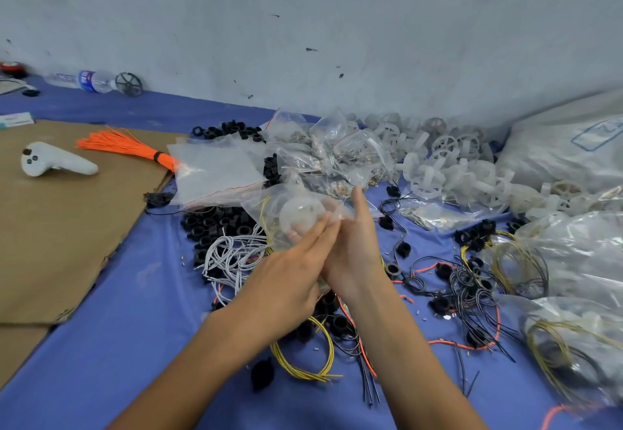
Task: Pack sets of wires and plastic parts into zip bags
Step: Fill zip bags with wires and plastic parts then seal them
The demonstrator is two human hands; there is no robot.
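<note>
Your bag (269,204) sits at the centre of the frame, lifted above the blue cloth (135,362) and sandwiched between your hands. Your left hand (290,274) lies on its near face with the fingers straight and close together; your right hand (354,247) backs it from the far side, its fingers looking straight through the film and one digit standing up clear of the bag. Neither hand is curled round anything.

Inside you can see a white wheel (301,215) and a loop of yellow wire (264,207). Expect the package to be light, the film thin, slick and floppy, and the wheel the only stiff lump; the wire may spring against the film. The film will probably slide if you squeeze over the wheel, so take hold at a flat margin beside it; pinch the edge, not the bulge.

The bag spreads up and to the left from your fingertips, its long axis seemingly running left to right across the frame, slightly tilted. Which edge carries the zip cannot be told; the film is too clear and crumpled there.

More empty bags (215,170) lie just beyond, to the upper left.
</note>
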